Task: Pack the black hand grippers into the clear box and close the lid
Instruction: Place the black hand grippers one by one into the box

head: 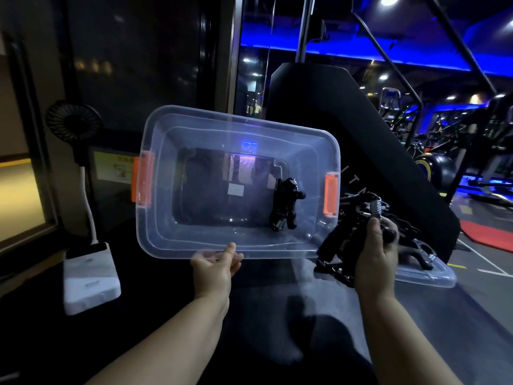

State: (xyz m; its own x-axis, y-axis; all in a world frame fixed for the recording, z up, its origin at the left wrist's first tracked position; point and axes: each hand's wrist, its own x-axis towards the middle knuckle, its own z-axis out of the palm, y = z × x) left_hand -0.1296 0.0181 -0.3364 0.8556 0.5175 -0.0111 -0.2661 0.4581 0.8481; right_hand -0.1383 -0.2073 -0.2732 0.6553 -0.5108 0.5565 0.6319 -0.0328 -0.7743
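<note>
The clear box (161, 195), pinched at its near rim by the left hand (215, 262), is smooth see-through plastic with a soft gloss; the orange latch (331, 195) on the end nearer the right hand's (374, 257) grip is opaque plastic. The packed hand gripper (286, 204) has matt black handles and a shiny metal coil. The held hand gripper (337, 243) shows a bright metal spring just above the fingers, with dull black handles below them. Beyond that grip, the lid (427, 276) is clear glossy plastic

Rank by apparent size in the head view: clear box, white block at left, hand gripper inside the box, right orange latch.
1. clear box
2. white block
3. hand gripper
4. right orange latch (slimmer, similar length)
</note>
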